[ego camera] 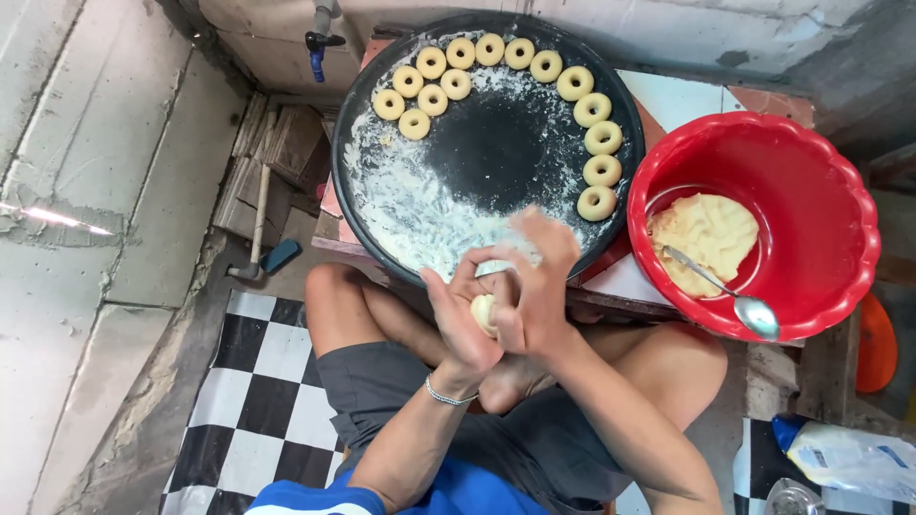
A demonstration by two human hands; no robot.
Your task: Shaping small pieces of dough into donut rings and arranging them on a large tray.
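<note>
**Hands rolling a dough ball above a floured tray**

Left hand point(465, 319) and right hand point(534, 286) press palm to palm, clasping a pale dough ball point(484, 312) between them over the person's crossed legs, close to the body where the pressure is easy to control. Just beyond lies the round black tray point(496, 143), dusted with flour against sticking; dough rings point(601, 170) line its far rim, leaving the middle free. At right, a red basin point(821, 191) holds dough point(706, 238) and a metal spoon point(725, 291), within reach.
</note>
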